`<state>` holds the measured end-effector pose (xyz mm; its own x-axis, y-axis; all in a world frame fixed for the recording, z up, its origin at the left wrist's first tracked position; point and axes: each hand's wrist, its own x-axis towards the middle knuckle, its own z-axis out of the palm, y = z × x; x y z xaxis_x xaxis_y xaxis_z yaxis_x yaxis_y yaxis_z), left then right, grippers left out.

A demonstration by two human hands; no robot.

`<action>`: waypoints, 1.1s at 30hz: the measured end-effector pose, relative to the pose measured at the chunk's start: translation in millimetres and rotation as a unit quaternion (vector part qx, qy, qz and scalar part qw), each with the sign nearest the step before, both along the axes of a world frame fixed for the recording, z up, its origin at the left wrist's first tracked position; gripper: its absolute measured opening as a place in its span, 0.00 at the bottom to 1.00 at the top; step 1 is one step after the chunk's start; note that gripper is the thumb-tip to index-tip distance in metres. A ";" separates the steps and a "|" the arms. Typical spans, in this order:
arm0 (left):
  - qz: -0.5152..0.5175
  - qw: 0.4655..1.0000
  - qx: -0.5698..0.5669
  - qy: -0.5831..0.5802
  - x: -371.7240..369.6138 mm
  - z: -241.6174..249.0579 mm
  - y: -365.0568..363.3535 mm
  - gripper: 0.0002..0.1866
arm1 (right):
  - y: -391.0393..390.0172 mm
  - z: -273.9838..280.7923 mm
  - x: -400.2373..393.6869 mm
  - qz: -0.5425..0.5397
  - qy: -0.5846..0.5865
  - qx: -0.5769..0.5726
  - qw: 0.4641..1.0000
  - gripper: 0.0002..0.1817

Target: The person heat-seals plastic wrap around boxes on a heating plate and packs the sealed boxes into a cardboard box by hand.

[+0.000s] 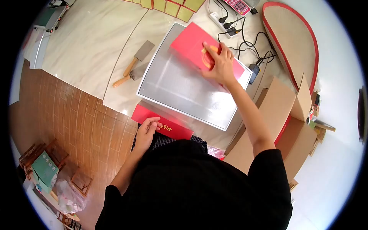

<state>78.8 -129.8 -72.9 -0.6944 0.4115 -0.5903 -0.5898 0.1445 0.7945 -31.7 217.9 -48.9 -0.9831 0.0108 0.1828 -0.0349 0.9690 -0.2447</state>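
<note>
My right hand (221, 66) grips a red box (188, 43) with a round gold emblem, its fingers spread over the top face. The box is tilted and slightly blurred, over the far part of a shiny metal plate (180, 82) with a white rim. My left hand (147, 132) has its fingers curled at a second red box (178, 130) with gold characters. This second box lies across my lap, close to the near edge of the table. Whatever is under the left fingers is partly hidden.
Two wooden-handled scrapers (138, 57) lie left of the plate. Beyond it are a power strip (224, 25) with black cables, a pink calculator (238, 5) and several gold boxes (172, 7). An open cardboard box (274, 105) stands at my right.
</note>
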 end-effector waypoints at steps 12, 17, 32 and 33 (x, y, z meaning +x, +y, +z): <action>0.026 0.998 -0.011 0.053 25.1 -3.2 -26.8 0.12 | -14.8 -0.1 58.8 0.026 -0.034 0.013 0.999 0.52; 0.047 0.996 0.010 0.075 16.5 -0.7 -34.5 0.12 | -50.1 14.1 137.1 0.057 -0.065 -0.011 0.996 0.56; -0.017 0.986 0.100 0.129 -11.7 32.3 0.5 0.12 | -71.5 42.0 237.8 -0.054 0.032 -0.934 0.352 0.36; -0.026 0.987 0.103 0.122 -10.0 38.6 4.7 0.12 | -59.2 40.1 237.7 0.019 0.060 -0.868 0.493 0.34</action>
<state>68.8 -125.1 -34.4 -0.7804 0.5442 -0.3079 -0.3735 -0.0107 0.9276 206.1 158.7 -8.8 -0.9718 0.2353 -0.0130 -0.1597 -0.6982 -0.6979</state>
